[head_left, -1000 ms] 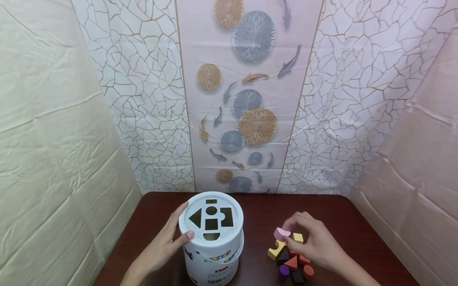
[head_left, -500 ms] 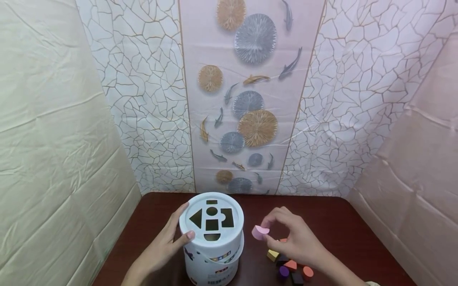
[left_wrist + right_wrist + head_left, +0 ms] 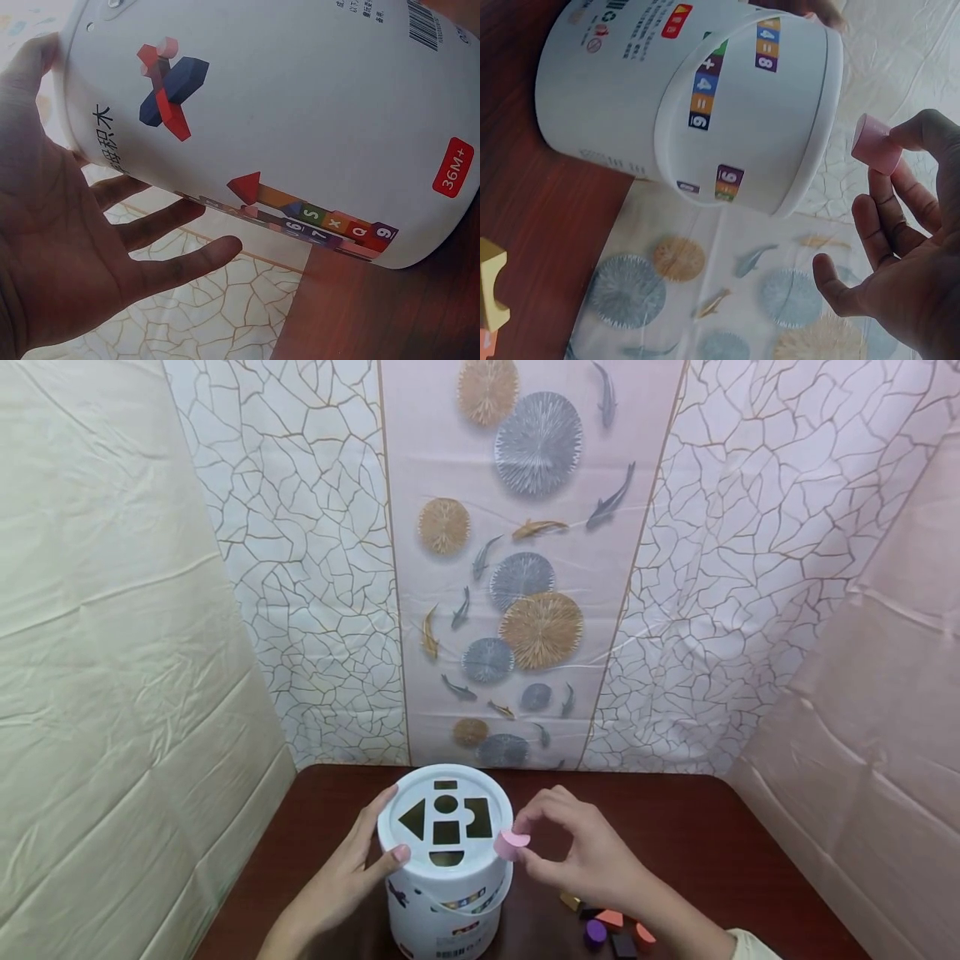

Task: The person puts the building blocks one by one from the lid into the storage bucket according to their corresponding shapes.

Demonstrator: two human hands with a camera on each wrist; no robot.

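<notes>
Pink, the half-round block [image 3: 511, 846] is pinched by thumb and fingertips of the right hand [image 3: 581, 847] at lower centre of the head frame, right of the round-bottomed slot [image 3: 446, 858] in the lid [image 3: 478, 853]. The white bucket [image 3: 442, 924] is touched by the left hand [image 3: 347, 864], its fingers spread.

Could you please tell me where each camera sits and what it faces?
Head: worn on the head, looking forward and down at the bucket, pink block and loose blocks on the table; left hand and right hand both show.
Left wrist: worn there, facing the bucket's printed side; the left hand shows.
Right wrist: worn there, facing the bucket and pink block; the right hand shows, plus part of the left at the top edge.
Head and right wrist share the pink block.
</notes>
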